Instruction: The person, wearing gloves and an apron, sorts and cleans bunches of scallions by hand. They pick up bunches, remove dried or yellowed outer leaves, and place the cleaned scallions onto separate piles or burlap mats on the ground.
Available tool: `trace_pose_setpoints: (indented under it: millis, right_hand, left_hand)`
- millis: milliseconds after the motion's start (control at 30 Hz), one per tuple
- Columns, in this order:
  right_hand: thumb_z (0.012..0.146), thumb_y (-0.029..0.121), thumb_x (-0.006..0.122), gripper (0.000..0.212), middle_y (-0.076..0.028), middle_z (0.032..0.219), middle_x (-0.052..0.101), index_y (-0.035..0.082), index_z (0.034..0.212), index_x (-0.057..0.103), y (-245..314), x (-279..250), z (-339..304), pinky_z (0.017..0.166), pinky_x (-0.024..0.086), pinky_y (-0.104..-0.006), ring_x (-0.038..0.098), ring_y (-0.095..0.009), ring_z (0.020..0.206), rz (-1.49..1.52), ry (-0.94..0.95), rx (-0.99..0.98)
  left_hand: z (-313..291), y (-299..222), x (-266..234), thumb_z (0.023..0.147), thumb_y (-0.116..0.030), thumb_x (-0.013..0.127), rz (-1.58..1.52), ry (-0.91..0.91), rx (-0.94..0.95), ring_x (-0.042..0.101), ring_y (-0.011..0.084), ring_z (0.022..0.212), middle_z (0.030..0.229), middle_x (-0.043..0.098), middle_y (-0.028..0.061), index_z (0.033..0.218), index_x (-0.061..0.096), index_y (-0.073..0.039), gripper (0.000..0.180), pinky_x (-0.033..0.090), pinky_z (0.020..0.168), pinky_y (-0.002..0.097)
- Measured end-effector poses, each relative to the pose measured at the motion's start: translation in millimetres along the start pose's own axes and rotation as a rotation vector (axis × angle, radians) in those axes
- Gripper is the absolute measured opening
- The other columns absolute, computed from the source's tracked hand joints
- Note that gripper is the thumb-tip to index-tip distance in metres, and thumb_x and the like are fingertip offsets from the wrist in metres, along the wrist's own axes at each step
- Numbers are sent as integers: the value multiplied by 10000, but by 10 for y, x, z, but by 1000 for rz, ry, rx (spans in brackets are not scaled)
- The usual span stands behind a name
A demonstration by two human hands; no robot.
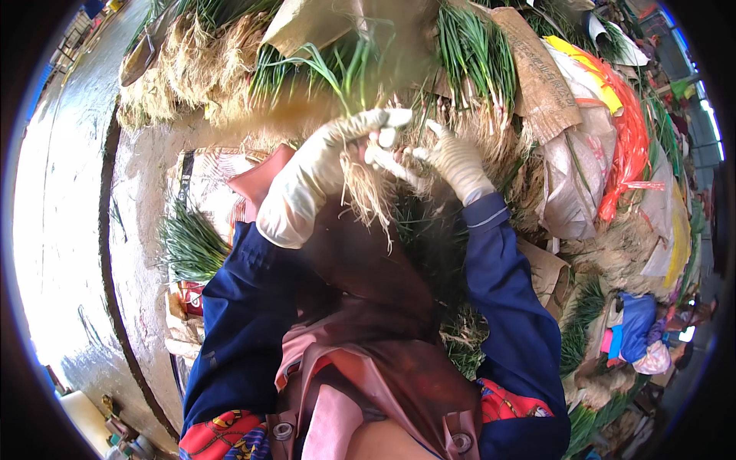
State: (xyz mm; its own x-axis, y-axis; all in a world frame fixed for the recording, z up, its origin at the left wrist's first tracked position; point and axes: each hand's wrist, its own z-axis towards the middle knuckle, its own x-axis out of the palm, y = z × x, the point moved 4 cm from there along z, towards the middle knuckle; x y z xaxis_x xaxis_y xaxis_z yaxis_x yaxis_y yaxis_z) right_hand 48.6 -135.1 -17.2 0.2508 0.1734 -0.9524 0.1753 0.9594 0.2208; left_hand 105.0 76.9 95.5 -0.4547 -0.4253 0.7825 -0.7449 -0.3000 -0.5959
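Note:
My left hand (318, 157), in a pale glove, is closed round a small bunch of spring onions (349, 74). Their green leaves rise above the fist, and their pale, tangled roots (364, 188) hang below it. To its right is my right hand (458, 162), also gloved, with the fingers bent in toward the bunch beside some whitish strands. Exactly what those fingertips pinch is too small to make out. Both hands are raised in front of my brown apron (368, 284).
Beyond my hands lie heaps of rooted spring onions (475, 57) and brown paper sacking (537, 77). Orange plastic netting (625, 146) hangs at the right. More green onions (192, 241) lie by my left arm. Another person (640, 330) is at the far right. Wet concrete floor (61, 215) stretches left.

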Motion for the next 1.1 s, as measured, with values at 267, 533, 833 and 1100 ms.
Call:
trace_pose_setpoints:
  millis: [267,533,833,1100]
  right_hand:
    - [849,502,506,388,-61,748,644,136,926,610,-278,-236,756,545,472,-361,611,-206,634,-521,323,471]
    - [841,246,629,186,-22,767,655,70,901,627,350,-333,-149,549,439,-234,579,-71,647,1040,289,399]
    - [810,315,662,427,-97,966,631,71,1134,531,82,-281,208,766,483,-299,598,-195,879,852,-125,190]
    - [871,260,556,142,-13,607,534,119,881,564,-235,32,453,425,423,-283,483,-137,466,255,13,398]
  left_hand:
    - [664,210,-500,805,-164,674,17,-229,-107,562,130,596,655,583,22,989,630,-19,239,476,551,247]
    - [787,769,-645,823,-355,644,311,-254,-204,446,82,453,652,572,-10,880,667,-86,275,347,400,228]
    - [809,894,-678,821,-218,666,292,-265,-272,523,70,502,657,605,-3,915,680,-29,211,389,426,226]
    - [588,614,-500,820,-149,654,-49,-187,-289,561,86,631,818,650,33,971,630,-9,207,418,524,198]
